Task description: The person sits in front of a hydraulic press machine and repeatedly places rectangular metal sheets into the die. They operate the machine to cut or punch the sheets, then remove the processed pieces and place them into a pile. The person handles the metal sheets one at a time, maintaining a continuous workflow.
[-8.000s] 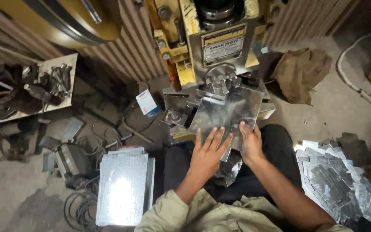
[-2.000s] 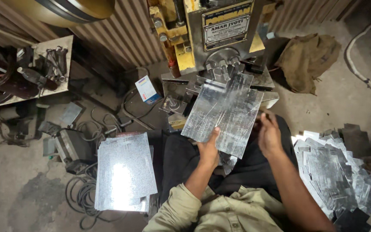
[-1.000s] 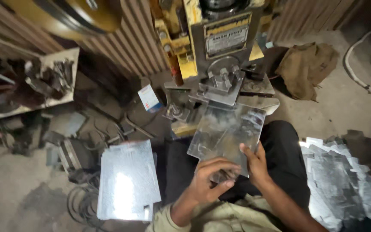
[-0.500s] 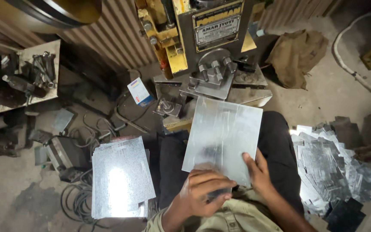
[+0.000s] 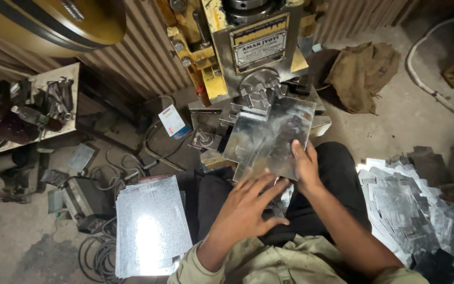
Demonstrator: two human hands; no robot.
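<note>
Head view. Half a second ago the flat, shiny galvanised steel sheet (image 5: pixel 271 137) lay back over your lap, well short of the tooling. It now sits forward: its far edge lies under the grey steel punch head (image 5: pixel 261 92) of the yellow-and-grey power press (image 5: pixel 248 47), and the sheet rests on the press bed. This places the sheet at the tool rather than in transit.

Your right hand (image 5: pixel 306 165) is at the near right corner of the sheet. Its fingers lie extended on the top face, with the thumb at the near edge; whether they pinch the sheet or only press on it cannot be told. Your left hand (image 5: pixel 245 208) has come off the near edge of the sheet. It hovers just short of it with all fingers spread and holds nothing.

Surroundings:
- A stack of uncut bright steel sheets (image 5: pixel 151 226) lies on the floor beside your left knee.
- A loose heap of notched, cut sheets (image 5: pixel 411 205) lies on the floor to your right.
- A small white-and-blue cardboard box (image 5: pixel 173 121) leans left of the press bed, among dark cables (image 5: pixel 101 252).
- A brown sack (image 5: pixel 361 73) lies right of the press.

Obstruction: the punch head stands directly over the far edge of the sheet, close to your right fingertips.
</note>
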